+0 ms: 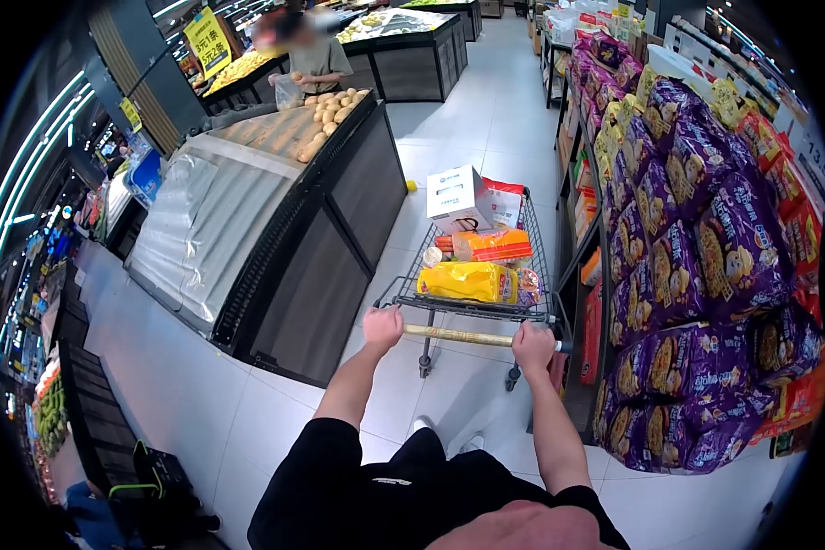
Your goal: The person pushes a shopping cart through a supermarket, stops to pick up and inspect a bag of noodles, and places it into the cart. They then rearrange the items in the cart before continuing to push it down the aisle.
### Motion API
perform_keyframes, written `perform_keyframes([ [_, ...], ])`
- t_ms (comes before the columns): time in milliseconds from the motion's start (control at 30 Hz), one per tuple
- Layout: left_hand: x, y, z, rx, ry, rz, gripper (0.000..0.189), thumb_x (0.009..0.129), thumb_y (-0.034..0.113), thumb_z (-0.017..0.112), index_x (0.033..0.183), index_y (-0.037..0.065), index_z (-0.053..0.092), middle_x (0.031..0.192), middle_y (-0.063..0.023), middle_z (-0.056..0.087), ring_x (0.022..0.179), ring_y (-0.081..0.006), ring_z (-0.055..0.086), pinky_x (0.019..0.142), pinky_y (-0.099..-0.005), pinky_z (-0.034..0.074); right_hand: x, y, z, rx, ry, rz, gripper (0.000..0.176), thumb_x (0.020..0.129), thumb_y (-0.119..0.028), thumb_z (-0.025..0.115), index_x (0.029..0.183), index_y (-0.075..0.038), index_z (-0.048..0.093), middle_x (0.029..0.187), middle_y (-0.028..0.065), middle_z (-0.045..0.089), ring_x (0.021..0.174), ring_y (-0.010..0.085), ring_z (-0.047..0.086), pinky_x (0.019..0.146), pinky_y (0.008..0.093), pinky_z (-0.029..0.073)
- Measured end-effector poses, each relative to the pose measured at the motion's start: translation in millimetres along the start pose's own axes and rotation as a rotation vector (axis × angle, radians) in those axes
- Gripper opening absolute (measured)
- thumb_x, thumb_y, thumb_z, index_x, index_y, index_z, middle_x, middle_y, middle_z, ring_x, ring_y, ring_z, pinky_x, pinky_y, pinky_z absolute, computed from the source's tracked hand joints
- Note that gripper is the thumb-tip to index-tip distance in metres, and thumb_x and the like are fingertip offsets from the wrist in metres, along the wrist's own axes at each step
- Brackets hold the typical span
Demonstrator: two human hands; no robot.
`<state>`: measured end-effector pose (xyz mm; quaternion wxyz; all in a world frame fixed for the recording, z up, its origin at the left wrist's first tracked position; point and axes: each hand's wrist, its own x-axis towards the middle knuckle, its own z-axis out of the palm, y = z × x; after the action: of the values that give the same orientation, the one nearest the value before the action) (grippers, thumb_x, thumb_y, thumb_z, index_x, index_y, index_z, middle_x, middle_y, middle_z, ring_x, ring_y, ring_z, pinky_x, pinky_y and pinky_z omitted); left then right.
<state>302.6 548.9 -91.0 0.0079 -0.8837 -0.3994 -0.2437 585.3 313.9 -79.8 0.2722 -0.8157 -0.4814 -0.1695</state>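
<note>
Black short-sleeved shirt (385, 490), white shoes (421, 425)

loaded wire cart (409, 275), handle (458, 335) seemingly wooden

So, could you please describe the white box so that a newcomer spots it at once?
Find the shopping cart in the aisle. At its far end stands the white box, left of a red bag. It alone is a white carton.

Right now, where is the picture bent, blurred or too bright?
Head view: strong fisheye bends the purple bags outward, and the corners are black; the left hand and right hand on the handle are sharp; the floor shows soft glare; the far person is partly blurred.
</note>
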Motion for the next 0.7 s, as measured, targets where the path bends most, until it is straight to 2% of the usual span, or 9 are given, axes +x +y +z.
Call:
perform_keyframes([
  [33,7.3,-2.5,4.7,-0.001,0.008,0.009,0.029,0.088,0.023,0.051,0.092,0.008,0.075,0.063,-0.0105,0.066,0.059,-0.0263,0.064,0.073,-0.0407,0.049,6.5,0.8,4.4,0.003,0.012,-0.004,0.014,0.084,-0.017,0.057,0.073,-0.009,0.057,0.062,0.0117,0.061,0.061,0.0324,0.059,0.068,0.0438,0.042],
  [67,15.4,-4.0,10.3,-0.003,0.047,0.02,0.026,0.088,0.022,0.051,0.085,0.009,0.073,0.062,-0.0103,0.065,0.058,-0.0271,0.063,0.072,-0.0407,0.049,14.0,2.9,8.7,-0.01,0.011,-0.006,0.013,0.084,-0.016,0.057,0.073,-0.009,0.056,0.062,0.0111,0.06,0.061,0.032,0.059,0.068,0.0437,0.041],
  [100,24.6,-3.7,13.0,-0.003,0.047,0.021,0.026,0.088,0.022,0.051,0.085,0.009,0.073,0.062,-0.0103,0.065,0.058,-0.0271,0.063,0.072,-0.0407,0.049,22.3,4.2,11.6,-0.01,0.011,-0.005,0.013,0.084,-0.016,0.057,0.073,-0.009,0.056,0.062,0.0111,0.06,0.061,0.032,0.059,0.068,0.0437,0.041],
  [167,44.8,-2.9,20.3,-0.084,0.166,0.048,0.026,0.087,0.021,0.052,0.064,0.01,0.056,0.055,-0.0119,0.056,0.053,-0.032,0.056,0.067,-0.0436,0.045,39.1,7.1,17.0,-0.027,-0.014,0.014,0.01,0.083,-0.018,0.057,0.077,-0.009,0.057,0.067,0.0105,0.064,0.064,0.0312,0.062,0.072,0.0443,0.043],
  [267,76.9,-5.6,30.4,-0.075,0.126,0.049,0.023,0.086,0.021,0.053,0.068,0.01,0.06,0.058,-0.0097,0.061,0.056,-0.0285,0.061,0.07,-0.0414,0.048,67.7,12.9,30.3,-0.05,0.003,0.038,0.01,0.082,-0.017,0.057,0.077,-0.009,0.057,0.068,0.0099,0.065,0.065,0.0307,0.062,0.073,0.0438,0.043],
  [433,133.0,-10.8,58.6,-0.14,0.133,0.054,0.023,0.086,0.022,0.054,0.067,0.011,0.06,0.057,-0.0088,0.06,0.055,-0.0277,0.06,0.07,-0.0408,0.047,120.3,24.1,50.6,-0.097,0.011,0.057,0.01,0.084,-0.018,0.057,0.08,-0.009,0.06,0.068,0.0093,0.065,0.067,0.0298,0.062,0.074,0.0421,0.041],
  [633,200.2,-10.0,85.8,-0.226,0.157,0.049,0.025,0.087,0.021,0.055,0.064,0.01,0.058,0.056,-0.0094,0.059,0.055,-0.0293,0.058,0.07,-0.0417,0.047,176.8,33.6,76.8,-0.231,0.008,0.119,0.013,0.09,-0.018,0.055,0.086,-0.009,0.062,0.08,0.0102,0.065,0.083,0.0293,0.06,0.083,0.043,0.038],
  [700,220.1,-11.3,93.5,-0.249,0.171,0.062,0.025,0.087,0.021,0.055,0.065,0.01,0.058,0.056,-0.0093,0.059,0.055,-0.029,0.059,0.071,-0.0414,0.048,188.8,31.4,88.3,-0.175,0.089,0.243,0.013,0.092,-0.019,0.054,0.089,-0.008,0.062,0.085,0.0092,0.063,0.092,0.0302,0.056,0.09,0.0441,0.036],
])
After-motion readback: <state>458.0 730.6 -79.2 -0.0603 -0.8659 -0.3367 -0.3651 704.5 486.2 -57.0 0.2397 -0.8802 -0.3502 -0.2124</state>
